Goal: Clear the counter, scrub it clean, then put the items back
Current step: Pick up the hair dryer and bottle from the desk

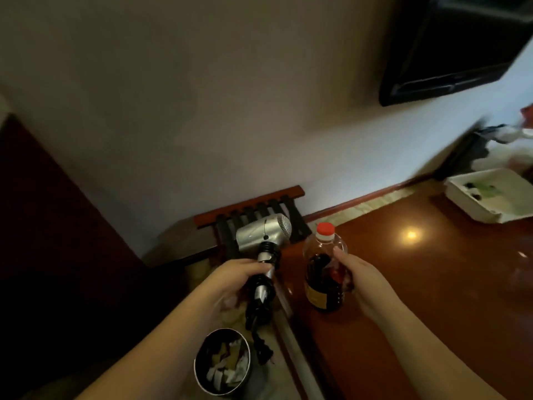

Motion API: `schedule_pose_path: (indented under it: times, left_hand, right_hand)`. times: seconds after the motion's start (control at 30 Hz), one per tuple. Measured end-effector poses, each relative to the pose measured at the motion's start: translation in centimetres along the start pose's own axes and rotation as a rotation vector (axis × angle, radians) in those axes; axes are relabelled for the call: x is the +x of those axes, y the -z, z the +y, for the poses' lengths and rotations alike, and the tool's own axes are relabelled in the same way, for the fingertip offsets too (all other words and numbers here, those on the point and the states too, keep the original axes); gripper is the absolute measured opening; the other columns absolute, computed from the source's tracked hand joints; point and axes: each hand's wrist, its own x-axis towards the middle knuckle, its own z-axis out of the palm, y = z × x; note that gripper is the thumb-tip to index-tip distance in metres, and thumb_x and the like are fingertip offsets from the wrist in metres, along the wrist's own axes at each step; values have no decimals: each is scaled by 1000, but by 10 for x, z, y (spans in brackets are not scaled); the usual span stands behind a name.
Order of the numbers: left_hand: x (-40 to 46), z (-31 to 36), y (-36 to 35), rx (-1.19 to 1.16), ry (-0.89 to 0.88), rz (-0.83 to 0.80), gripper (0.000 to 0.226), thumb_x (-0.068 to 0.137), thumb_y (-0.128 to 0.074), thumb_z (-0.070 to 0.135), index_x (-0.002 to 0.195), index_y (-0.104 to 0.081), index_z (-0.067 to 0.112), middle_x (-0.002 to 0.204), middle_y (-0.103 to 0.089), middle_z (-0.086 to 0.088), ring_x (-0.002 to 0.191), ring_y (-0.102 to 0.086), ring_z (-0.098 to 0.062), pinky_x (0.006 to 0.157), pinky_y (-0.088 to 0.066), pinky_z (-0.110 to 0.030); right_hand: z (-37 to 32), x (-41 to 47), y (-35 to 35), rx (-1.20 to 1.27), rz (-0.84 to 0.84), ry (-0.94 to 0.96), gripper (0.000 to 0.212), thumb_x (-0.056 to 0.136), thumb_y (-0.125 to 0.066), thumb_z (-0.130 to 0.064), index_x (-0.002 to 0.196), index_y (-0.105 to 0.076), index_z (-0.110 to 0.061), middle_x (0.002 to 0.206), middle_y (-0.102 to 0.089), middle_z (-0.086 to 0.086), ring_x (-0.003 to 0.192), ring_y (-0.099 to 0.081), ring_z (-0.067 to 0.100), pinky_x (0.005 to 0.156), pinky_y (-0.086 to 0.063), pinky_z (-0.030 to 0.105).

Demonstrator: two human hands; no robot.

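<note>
Left hand [230, 280] is wrapped around the dryer [264, 236] handle (cord coiled on it), right hand [357, 280] grips the bottle [324, 272] over the counter [432, 284].

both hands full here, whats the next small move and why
Probably carry both off the glossy brown counter and set them down aside. The left hand grips the silver hair dryer past the edge; the right hand holds the red-capped dark-liquid bottle above it.

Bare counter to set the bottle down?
Yes: the wide brown counter stretch between the bottle in the right hand and the white tray. Crowded behind the tray, far right.
</note>
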Motion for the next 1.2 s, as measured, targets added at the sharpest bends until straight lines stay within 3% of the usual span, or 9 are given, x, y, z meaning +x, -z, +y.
schedule_pose_path:
  times: [0.07, 0.13, 0.27, 0.47, 0.57, 0.7, 0.77, 1.0, 1.2]
  left_hand:
    - [-20, 2, 39, -34, -47, 56, 12, 85, -70, 11, 96, -71, 6, 79, -71, -10, 65, -67, -21, 55, -52, -27]
    - [-43, 2, 80, -66, -93, 108, 19, 83, -71, 12, 101, -71, 6, 85, -71, -12, 74, -67, -25, 65, -53, -32]
    - [-95, 2, 164, -105, -192, 205, 23, 81, -73, 12, 103, -72, 7, 87, -73, -12, 83, -67, -29, 80, -51, -41]
    - [-191, 7, 272, -144, -315, 264, 18, 81, -72, 12, 99, -72, 11, 88, -73, -12, 81, -67, -27, 72, -52, -35]
    - [-234, 8, 317, -140, -381, 299, 15, 83, -70, 12, 98, -71, 15, 89, -74, -11, 83, -68, -26, 74, -51, -35]
    - [-277, 5, 374, -147, -443, 332, 18, 83, -69, 13, 101, -71, 12, 80, -73, -7, 72, -69, -20, 65, -52, -32]
    - [-294, 6, 397, -160, -465, 352, 18, 83, -68, 14, 100, -71, 9, 75, -70, -4, 65, -65, -17, 59, -50, -29]
    - [-338, 29, 453, -156, -517, 425, 9, 86, -66, 14, 92, -71, 9, 70, -64, -3, 63, -59, -16, 50, -48, -23]
    - [-343, 67, 482, -155, -518, 539, 14, 88, -66, 16, 97, -65, 5, 83, -65, -9, 69, -63, -20, 60, -51, -29]
  right_hand:
    - [-18, -3, -43, 15, -77, 25, 44, 78, -61, -56, 103, -72, -22, 106, -69, 4, 96, -56, 20, 98, -40, 41]
    - [-36, -7, -88, 31, -144, 45, 40, 77, -63, -56, 100, -72, -24, 109, -70, 0, 108, -59, 23, 104, -38, 45]
    - [-73, -31, -181, 78, -227, 93, 33, 79, -66, -49, 100, -71, -25, 108, -72, 1, 109, -61, 23, 104, -40, 46]
    - [-132, -88, -305, 122, -317, 156, 38, 78, -67, -45, 104, -67, -17, 113, -68, 11, 109, -61, 27, 101, -44, 44]
    - [-155, -116, -355, 140, -397, 163, 43, 78, -68, -43, 108, -68, -13, 99, -65, 8, 99, -63, 23, 95, -48, 39]
    - [-183, -151, -409, 137, -443, 170, 22, 84, -64, -43, 80, -61, -21, 69, -56, -4, 58, -55, 9, 63, -45, 27]
    - [-197, -165, -427, 151, -441, 190, 20, 85, -63, -42, 78, -60, -23, 62, -52, -7, 46, -49, 5, 56, -39, 24]
    - [-249, -191, -477, 98, -496, 277, 24, 85, -62, -47, 81, -59, -24, 68, -53, -7, 42, -48, 4, 50, -38, 22]
    - [-290, -190, -516, 64, -520, 338, 27, 84, -62, -51, 78, -59, -25, 67, -55, -9, 39, -50, 4, 54, -37, 24]
